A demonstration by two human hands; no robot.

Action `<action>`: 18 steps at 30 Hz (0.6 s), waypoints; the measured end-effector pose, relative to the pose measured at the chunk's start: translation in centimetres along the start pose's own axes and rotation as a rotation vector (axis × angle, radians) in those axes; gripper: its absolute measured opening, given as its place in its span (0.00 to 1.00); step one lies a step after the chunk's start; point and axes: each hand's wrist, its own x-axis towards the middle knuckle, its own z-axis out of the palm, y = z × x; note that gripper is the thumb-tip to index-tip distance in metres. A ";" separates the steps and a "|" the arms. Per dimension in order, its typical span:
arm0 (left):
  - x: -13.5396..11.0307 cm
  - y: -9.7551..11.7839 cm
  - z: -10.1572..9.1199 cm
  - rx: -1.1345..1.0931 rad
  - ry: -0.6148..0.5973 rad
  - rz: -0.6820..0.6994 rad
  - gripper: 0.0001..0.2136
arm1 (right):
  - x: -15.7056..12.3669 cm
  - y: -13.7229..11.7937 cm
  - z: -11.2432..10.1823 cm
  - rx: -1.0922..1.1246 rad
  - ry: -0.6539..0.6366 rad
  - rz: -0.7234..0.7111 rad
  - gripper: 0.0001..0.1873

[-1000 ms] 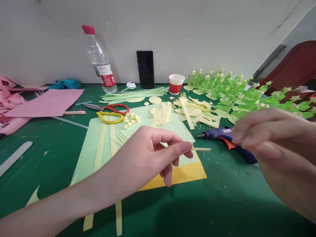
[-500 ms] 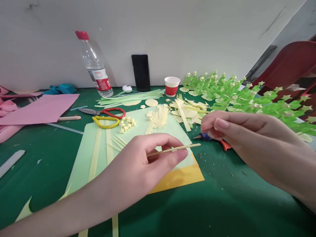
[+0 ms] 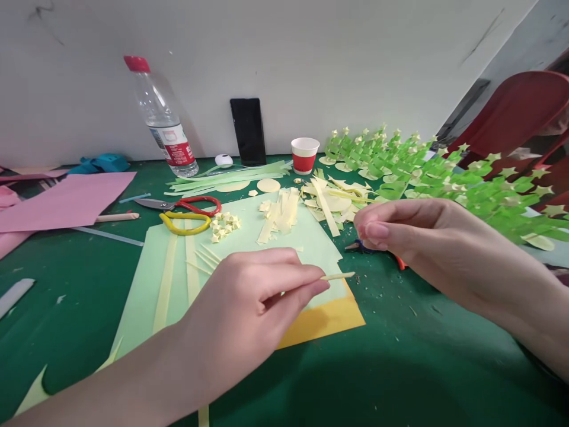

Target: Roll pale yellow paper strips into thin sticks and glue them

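Between thumb and fingers of my left hand (image 3: 275,296) is a thin pale-yellow stick (image 3: 340,276), its tip poking out to the right; whether it is wood or rolled paper I cannot tell. My right hand (image 3: 413,231) is raised to the right, thumb and fingertips pinched together; anything between them is hidden. Below my left hand lies a pale green paper sheet (image 3: 249,228) with an orange sheet (image 3: 331,320) under its near corner. Several thin sticks (image 3: 207,258), small folded paper stars (image 3: 225,225) and pale yellow strips (image 3: 284,210) rest on the green sheet.
Scissors (image 3: 184,216) lie at the sheet's left edge. A bottle (image 3: 166,127), phone (image 3: 248,131) and paper cup (image 3: 304,155) stand at the back. Star-topped green paper plants (image 3: 427,166) fill the right; pink paper (image 3: 66,198) lies left. A blue tool (image 3: 362,246) is partly behind my right hand.
My left fingers have closed further along the stick, so less of it shows. My right hand has come slightly left, with its fingertips still pinched. The whole view has shifted a little.
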 end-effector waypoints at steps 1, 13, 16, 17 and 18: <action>0.0 0.0 0.0 0.003 -0.017 0.001 0.13 | 0.1 0.0 0.0 0.005 -0.002 0.005 0.07; 0.0 -1.2 2.2 -0.205 -0.231 -0.130 0.11 | 1.7 1.6 -0.5 0.002 -0.046 0.080 0.15; -0.3 -1.4 2.5 -0.203 -0.236 -0.117 0.12 | 2.0 2.0 -0.4 0.026 -0.056 0.082 0.17; -0.3 -1.5 2.5 -0.207 -0.234 -0.117 0.13 | 2.0 2.0 -0.4 0.034 -0.060 0.083 0.17; -0.4 -1.5 2.6 -0.215 -0.229 -0.121 0.13 | 2.1 2.0 -0.3 0.041 -0.064 0.087 0.17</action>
